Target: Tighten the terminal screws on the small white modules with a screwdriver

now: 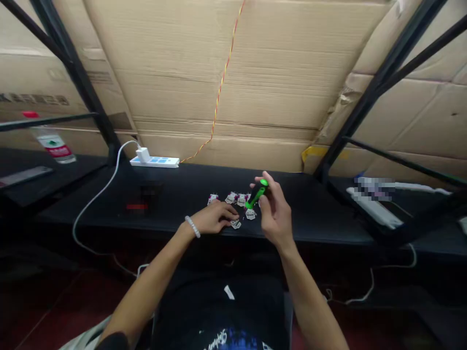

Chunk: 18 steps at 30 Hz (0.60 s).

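My right hand [276, 210] grips a green-and-black screwdriver [257, 194] by its handle, held at a slant above the table. Small white parts with purple bits lie in a loose row beneath and beside it, among them one white part [231, 197] at the back and another white part [250, 214] just below the screwdriver. My left hand [214, 217], with a pale beaded bracelet on its wrist, rests on the table with curled fingers on a small white piece [235, 223] near the front edge. Its fingers partly cover that piece.
A white power strip [155, 162] with a plugged-in charger [143, 154] stands at the back left, its white cable looping off the front edge. Black metal frames rise on both sides. A bottle [56, 146] stands far left; cardboard [226, 73] lines the back.
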Available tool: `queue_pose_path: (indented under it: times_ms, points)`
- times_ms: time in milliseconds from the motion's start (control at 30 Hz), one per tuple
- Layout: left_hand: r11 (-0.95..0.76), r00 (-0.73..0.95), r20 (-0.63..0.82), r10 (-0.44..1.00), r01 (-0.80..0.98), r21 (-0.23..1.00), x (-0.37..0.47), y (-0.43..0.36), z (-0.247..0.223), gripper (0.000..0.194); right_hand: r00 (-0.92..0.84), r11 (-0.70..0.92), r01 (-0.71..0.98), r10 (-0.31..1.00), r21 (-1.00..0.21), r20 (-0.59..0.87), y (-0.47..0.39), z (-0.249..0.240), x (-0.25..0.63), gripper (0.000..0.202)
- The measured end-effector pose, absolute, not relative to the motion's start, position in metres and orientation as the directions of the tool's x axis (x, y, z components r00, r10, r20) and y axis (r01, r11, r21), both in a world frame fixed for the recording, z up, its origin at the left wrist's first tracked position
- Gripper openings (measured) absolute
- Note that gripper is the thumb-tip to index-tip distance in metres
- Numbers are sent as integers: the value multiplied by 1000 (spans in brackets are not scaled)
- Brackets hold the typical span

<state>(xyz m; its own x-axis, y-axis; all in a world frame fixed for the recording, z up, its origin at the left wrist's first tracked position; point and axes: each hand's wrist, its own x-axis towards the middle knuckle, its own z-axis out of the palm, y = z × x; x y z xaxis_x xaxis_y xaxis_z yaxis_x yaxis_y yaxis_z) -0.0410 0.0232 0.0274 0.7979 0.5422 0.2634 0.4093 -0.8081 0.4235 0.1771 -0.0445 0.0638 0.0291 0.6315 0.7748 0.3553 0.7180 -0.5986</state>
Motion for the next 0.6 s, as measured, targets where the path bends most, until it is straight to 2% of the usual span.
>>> queue_pose_path:
  times_ms: [100, 267, 467, 600]
  points:
    - [-807, 802, 251, 543, 415, 419, -41, 23, 28, 23, 9, 718, 358, 636, -597, 771, -45, 66, 180, 45]
    - [-802, 799, 247, 549, 420, 425, -41, 23, 26, 23, 145, 660, 507, 568, -554, 810, -45, 68, 181, 44]
    - [-804, 805, 240, 543, 415, 425, -41, 25, 25, 24, 10, 716, 367, 636, -595, 772, -44, 65, 184, 54]
    - [-800, 801, 238, 549, 421, 427, -41, 25, 25, 25, 87, 691, 488, 570, -534, 817, -44, 65, 182, 54]
